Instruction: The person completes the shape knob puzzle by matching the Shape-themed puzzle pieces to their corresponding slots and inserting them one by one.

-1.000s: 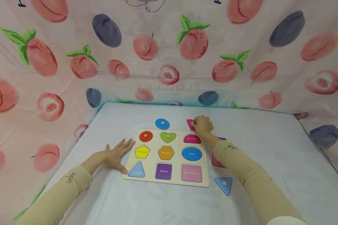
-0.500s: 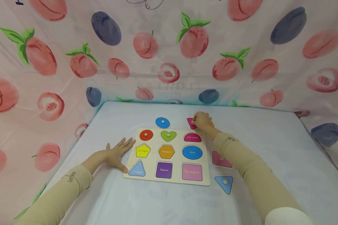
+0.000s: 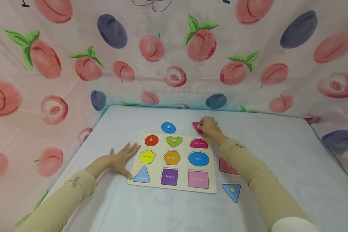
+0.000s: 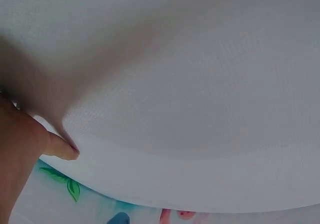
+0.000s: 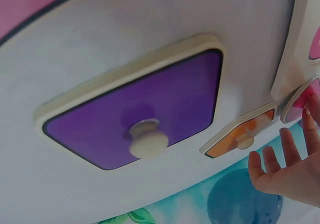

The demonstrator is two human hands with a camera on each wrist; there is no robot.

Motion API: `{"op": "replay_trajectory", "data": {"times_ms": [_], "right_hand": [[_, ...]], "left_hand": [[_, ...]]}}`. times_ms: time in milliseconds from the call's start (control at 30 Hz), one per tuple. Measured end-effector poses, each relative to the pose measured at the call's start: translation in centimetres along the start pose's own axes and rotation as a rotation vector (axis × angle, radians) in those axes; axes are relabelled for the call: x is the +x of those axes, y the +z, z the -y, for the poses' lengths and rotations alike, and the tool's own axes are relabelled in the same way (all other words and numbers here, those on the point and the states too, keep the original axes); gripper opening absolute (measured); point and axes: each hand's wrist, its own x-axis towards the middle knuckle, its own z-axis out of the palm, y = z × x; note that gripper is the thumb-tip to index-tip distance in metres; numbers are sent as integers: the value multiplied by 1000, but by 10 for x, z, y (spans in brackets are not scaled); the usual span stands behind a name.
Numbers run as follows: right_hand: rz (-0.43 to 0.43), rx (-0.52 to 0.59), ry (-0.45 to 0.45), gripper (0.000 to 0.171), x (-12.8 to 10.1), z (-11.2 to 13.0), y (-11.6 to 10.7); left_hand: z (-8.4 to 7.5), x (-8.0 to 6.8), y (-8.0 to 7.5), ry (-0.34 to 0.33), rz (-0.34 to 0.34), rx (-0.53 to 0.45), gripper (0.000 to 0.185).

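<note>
Nearest, blue triangle piece loose on tabletop; left hand flat, fingers straight, against puzzle board lettered "Square", "Oval", "Pentagon"; farthest, right hand pinching magenta half-round piece behind board, judged light, rigid wood, best lifted by peg.

Both arms wear long beige sleeves with ribbed cuffs. The left sleeve carries small dark lettering near the cuff; a thin band circles the right cuff.
</note>
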Motion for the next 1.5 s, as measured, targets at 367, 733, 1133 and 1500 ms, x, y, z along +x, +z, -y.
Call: {"op": "replay_trajectory", "data": {"times_ms": [367,733,1133,1500], "right_hand": [[20,48,-45,20,-4,1,-3],[3,97,-141,17,-13,-2,-9],[1,102,-189,20,-28,-7,-17],[32,76,-242,13,-43,-16,-17]], "left_hand": [[-3,-2,-3,-2,10,6,128],[-4,-4,-2,-4,10,1,127],[-3,-1,-1,-6,7,0,126],[-6,-3,-6,8,9,-11,126]]}}
